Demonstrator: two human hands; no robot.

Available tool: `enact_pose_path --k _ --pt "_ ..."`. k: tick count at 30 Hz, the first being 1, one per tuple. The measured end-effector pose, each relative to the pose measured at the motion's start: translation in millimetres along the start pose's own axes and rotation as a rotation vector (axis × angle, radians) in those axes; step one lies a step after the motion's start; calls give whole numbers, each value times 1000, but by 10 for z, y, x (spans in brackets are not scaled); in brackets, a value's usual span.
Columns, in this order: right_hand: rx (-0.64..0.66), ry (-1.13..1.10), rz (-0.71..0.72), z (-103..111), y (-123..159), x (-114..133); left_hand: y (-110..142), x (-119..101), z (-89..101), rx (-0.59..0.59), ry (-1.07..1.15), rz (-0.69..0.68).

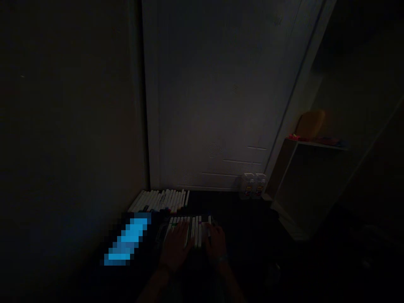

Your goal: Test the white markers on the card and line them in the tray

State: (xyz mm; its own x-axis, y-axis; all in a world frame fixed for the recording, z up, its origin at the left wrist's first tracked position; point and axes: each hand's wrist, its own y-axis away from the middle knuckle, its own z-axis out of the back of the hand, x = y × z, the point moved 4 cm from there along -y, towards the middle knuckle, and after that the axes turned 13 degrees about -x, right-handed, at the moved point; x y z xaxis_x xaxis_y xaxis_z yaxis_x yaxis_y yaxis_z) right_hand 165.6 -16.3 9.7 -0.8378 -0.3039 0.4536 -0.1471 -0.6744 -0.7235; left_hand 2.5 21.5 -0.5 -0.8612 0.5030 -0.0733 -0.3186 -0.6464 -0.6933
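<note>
A row of white markers (196,235) lies side by side in front of me, with what looks like a clear case around them. Across the left part of this row, my left hand (176,246) rests palm down with its fingers stretched out. My right hand (217,242) is at the right end of the row, fingers bent and thumb toward the markers. A pale marker appears to be between its thumb and fingers, though the dark blurs the grip. One more marker (209,219) sticks out just beyond the right fingers.
A second group of white markers (160,200) lies against the wall at the back left. A bright, pixelated blue screen (128,240) is at the left. Two clear containers with labels (253,185) stand at the back right. Farther right is a shelf unit (285,168) with an orange object (311,123) on top.
</note>
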Motion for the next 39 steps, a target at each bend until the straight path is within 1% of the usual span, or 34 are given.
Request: enact_pose_path --k 3,6,8,11,13,16,18,21,22,24,27,33,39 --pt "26 13 10 8 -9 27 82 57 41 48 6 -37" --pt "25 9 17 21 -12 51 205 34 151 71 30 -95" --pt "15 5 20 25 -9 57 302 15 235 77 41 -131" --pt "11 -13 13 21 -3 53 377 1 354 64 48 -134" --pt "6 -32 -4 19 -2 41 331 -28 424 28 57 -110" --pt "-9 -63 -41 12 -3 0 137 -143 474 -45 95 -91" --pt "-23 -73 -69 0 -2 -39 -4 -264 428 -47 145 -141" --pt "-27 -80 -99 -28 0 -94 -133 -381 248 5 190 -201" --pt "-22 -85 -101 -37 -1 -103 -149 -395 175 24 194 -217" --pt "-12 -101 -100 -44 -6 -106 -151 -376 45 42 184 -209" --pt "-12 -104 -104 -20 -18 -69 -118 -324 -64 65 175 -187" --pt "-35 3 -64 58 -40 49 -97 -326 -37 121 188 -175" --pt "-33 50 -70 46 -45 37 -96 -319 -30 127 221 -139"
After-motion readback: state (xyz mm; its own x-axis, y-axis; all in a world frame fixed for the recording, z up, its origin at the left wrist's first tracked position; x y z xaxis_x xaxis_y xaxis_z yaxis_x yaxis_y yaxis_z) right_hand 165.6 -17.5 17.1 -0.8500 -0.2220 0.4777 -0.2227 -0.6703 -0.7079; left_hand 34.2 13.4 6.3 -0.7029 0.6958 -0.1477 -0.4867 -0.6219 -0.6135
